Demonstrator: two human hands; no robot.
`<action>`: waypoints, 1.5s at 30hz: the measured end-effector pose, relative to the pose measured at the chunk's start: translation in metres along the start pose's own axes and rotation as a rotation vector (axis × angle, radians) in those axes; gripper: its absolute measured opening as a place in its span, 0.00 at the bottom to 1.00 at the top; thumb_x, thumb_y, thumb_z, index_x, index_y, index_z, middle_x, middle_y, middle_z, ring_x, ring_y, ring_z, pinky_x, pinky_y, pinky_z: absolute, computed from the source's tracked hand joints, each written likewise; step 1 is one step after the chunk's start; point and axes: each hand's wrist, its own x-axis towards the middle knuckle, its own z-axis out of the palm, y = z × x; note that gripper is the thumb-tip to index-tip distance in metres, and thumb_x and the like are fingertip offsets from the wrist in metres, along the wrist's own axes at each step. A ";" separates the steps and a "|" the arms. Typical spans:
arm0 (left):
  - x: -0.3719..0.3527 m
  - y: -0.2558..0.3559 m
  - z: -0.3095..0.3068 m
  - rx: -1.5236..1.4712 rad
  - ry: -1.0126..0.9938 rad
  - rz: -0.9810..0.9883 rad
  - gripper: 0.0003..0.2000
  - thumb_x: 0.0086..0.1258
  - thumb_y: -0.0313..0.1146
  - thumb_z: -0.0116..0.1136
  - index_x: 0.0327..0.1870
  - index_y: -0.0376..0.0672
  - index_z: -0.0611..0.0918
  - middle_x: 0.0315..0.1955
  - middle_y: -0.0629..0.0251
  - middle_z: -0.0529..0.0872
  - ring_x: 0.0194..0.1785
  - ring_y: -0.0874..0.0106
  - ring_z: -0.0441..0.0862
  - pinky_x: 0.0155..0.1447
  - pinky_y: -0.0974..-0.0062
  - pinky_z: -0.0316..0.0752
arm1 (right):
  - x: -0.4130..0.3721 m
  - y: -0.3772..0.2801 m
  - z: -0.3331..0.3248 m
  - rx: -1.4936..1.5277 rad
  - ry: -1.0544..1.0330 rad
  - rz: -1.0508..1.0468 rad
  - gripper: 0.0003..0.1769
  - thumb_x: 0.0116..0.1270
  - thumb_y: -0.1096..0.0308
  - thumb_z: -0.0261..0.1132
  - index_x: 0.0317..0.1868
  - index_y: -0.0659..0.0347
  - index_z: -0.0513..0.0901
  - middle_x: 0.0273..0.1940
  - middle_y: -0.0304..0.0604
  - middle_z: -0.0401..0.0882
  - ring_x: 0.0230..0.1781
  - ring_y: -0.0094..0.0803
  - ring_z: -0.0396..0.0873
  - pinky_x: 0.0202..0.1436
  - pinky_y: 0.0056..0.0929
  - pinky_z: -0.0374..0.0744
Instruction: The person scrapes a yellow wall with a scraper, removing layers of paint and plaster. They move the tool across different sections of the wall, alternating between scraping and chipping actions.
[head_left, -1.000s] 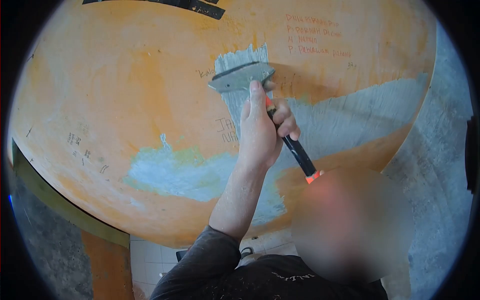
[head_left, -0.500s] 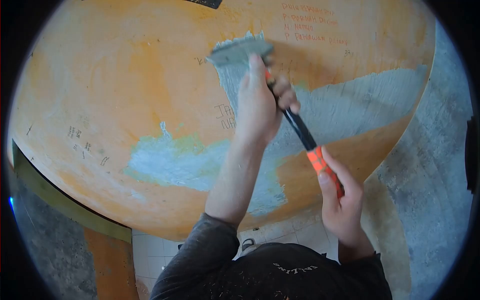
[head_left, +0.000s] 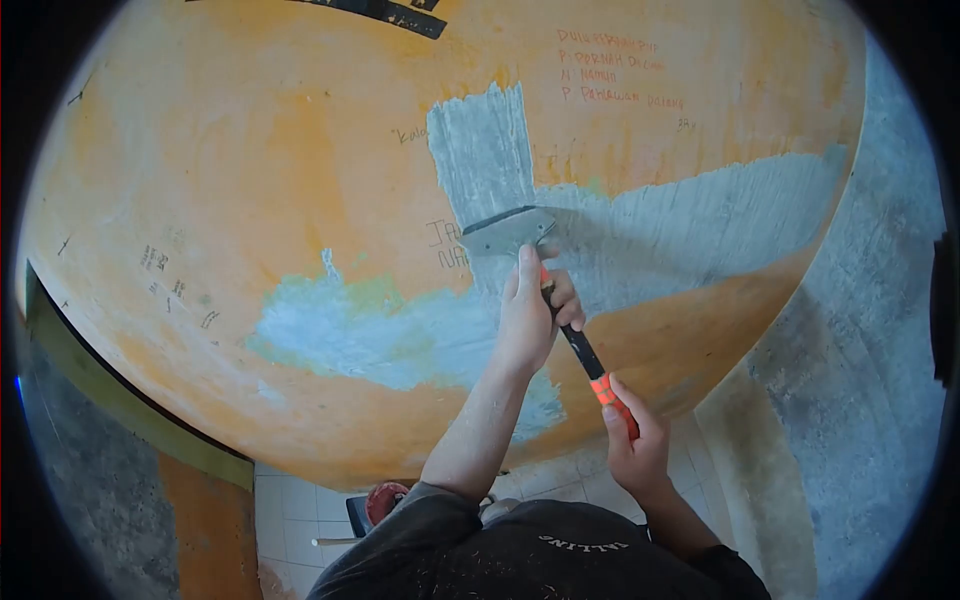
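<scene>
Grip: closed, both hands on scraper point(head_left: 582, 352). Left hand point(head_left: 532, 318) around upper handle, thumb point(head_left: 528, 260) laid against head point(head_left: 508, 234); right hand point(head_left: 640, 442) wrapped around red butt point(head_left: 612, 395). Left much nearer to head. Head up and left of both hands, over lower part of grey strip point(head_left: 480, 145). Long axis of handle slanting from head, upper left, to butt, lower right; edge point(head_left: 499, 218) crosswise, facing away from body. Contact of edge with surface: cannot tell. Ahead of edge, strip running up to ragged end in orange paint point(head_left: 250, 200). Black lettering point(head_left: 440, 240) just left of head, partly hidden by it. Grey band point(head_left: 720, 215) to right; pale patch point(head_left: 350, 335) lower left. Red writing point(head_left: 620, 72) upper right, well apart. Round red object point(head_left: 385, 502) beside left sleeve point(head_left: 432, 515).
</scene>
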 end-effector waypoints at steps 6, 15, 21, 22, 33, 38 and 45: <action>0.019 0.024 0.007 -0.001 -0.103 0.075 0.22 0.81 0.56 0.36 0.56 0.44 0.68 0.19 0.75 0.60 0.20 0.79 0.61 0.27 0.74 0.66 | 0.020 -0.013 0.004 0.008 0.055 -0.007 0.18 0.71 0.72 0.62 0.58 0.72 0.79 0.38 0.52 0.86 0.30 0.25 0.81 0.34 0.24 0.77; 0.027 0.017 -0.011 -0.061 -0.305 -0.001 0.24 0.81 0.57 0.28 0.59 0.47 0.68 0.19 0.71 0.64 0.17 0.75 0.65 0.28 0.70 0.71 | 0.010 -0.009 0.012 -0.018 0.065 0.063 0.19 0.71 0.71 0.61 0.59 0.72 0.79 0.33 0.47 0.84 0.28 0.20 0.76 0.32 0.21 0.73; 0.022 0.024 -0.015 0.041 -0.296 -0.034 0.23 0.82 0.55 0.32 0.60 0.45 0.67 0.18 0.70 0.64 0.17 0.74 0.66 0.28 0.69 0.73 | -0.002 -0.016 0.021 0.092 0.071 0.232 0.19 0.70 0.71 0.62 0.59 0.71 0.79 0.31 0.40 0.82 0.27 0.18 0.72 0.32 0.20 0.71; 0.019 0.017 -0.018 0.038 -0.312 -0.037 0.23 0.82 0.55 0.32 0.60 0.45 0.67 0.18 0.70 0.64 0.17 0.74 0.66 0.28 0.69 0.73 | -0.011 -0.009 0.024 0.085 0.085 0.228 0.19 0.70 0.71 0.62 0.59 0.71 0.79 0.31 0.40 0.82 0.27 0.18 0.72 0.32 0.20 0.71; 0.018 0.008 -0.037 0.071 -0.337 -0.081 0.24 0.82 0.54 0.31 0.59 0.41 0.66 0.18 0.68 0.65 0.18 0.73 0.67 0.28 0.68 0.75 | -0.026 -0.006 0.039 0.040 0.103 0.246 0.20 0.70 0.75 0.61 0.61 0.67 0.78 0.31 0.42 0.83 0.26 0.16 0.70 0.31 0.18 0.70; 0.037 0.037 -0.014 -0.010 -0.424 -0.052 0.24 0.82 0.55 0.33 0.58 0.41 0.66 0.18 0.69 0.64 0.18 0.73 0.67 0.28 0.69 0.74 | 0.003 -0.026 0.032 -0.031 0.151 0.239 0.20 0.70 0.72 0.62 0.60 0.67 0.79 0.25 0.35 0.76 0.23 0.15 0.67 0.27 0.20 0.66; 0.023 -0.001 -0.028 -0.394 -0.407 -0.224 0.23 0.80 0.57 0.34 0.55 0.46 0.69 0.21 0.71 0.66 0.19 0.77 0.64 0.27 0.72 0.70 | -0.021 -0.025 0.028 0.029 0.169 0.288 0.20 0.70 0.71 0.62 0.61 0.66 0.78 0.26 0.34 0.78 0.21 0.15 0.65 0.26 0.18 0.64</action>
